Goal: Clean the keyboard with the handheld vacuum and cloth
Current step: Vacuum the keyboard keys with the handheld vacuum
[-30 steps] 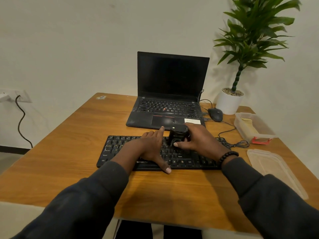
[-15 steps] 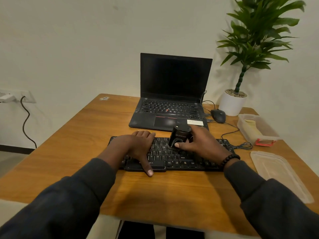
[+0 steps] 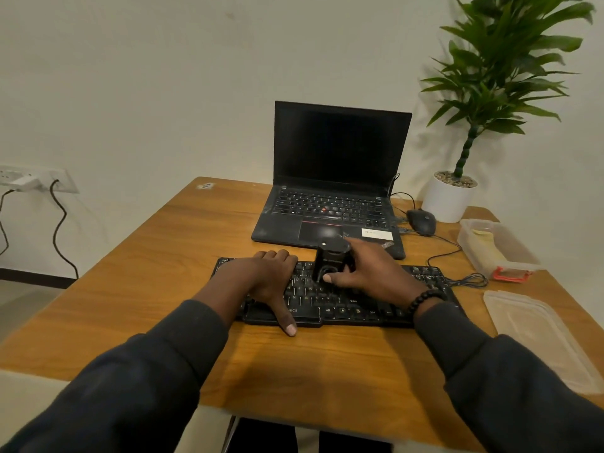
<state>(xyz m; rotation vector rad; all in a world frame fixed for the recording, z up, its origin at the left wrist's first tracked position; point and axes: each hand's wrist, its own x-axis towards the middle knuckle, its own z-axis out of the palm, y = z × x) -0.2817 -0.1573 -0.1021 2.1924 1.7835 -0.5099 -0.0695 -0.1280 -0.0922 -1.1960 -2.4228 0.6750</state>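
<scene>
**Vacuuming stage: right hand steers the handheld vacuum over the keys while the left hand steadies the keyboard**

The right hand [image 3: 369, 273] is wrapped around the lower body of the handheld vacuum [image 3: 331, 261], thumb across its near face and fingers curled behind it. The vacuum stands roughly upright, nozzle end down on the middle key rows; whether the nozzle touches the keys cannot be told. Just to the left of that hand, the left hand [image 3: 268, 279] lies flat, fingers straight and together, pressing on the left half of the keyboard [image 3: 425, 276], with its thumb reaching over the near edge toward the worktop [image 3: 163, 256]. The keyboard lies flat, directly beneath both hands.

Handling, as judged: the vacuum looks small, rigid and light enough for one hand; a low hold near the nozzle gives control of the tip. The keyboard appears stiff but light and likely to slide, hence the bracing palm; its keycaps give under pressure, so light contact is advisable.

Beyond the hands stands an open laptop [image 3: 333, 178] with a dark screen. Farther right of the right hand are a mouse [image 3: 422, 221], a potted plant [image 3: 457, 191], an open plastic container [image 3: 490, 250] holding something pale, possibly the cloth, and, nearer, its lid [image 3: 536, 335].
</scene>
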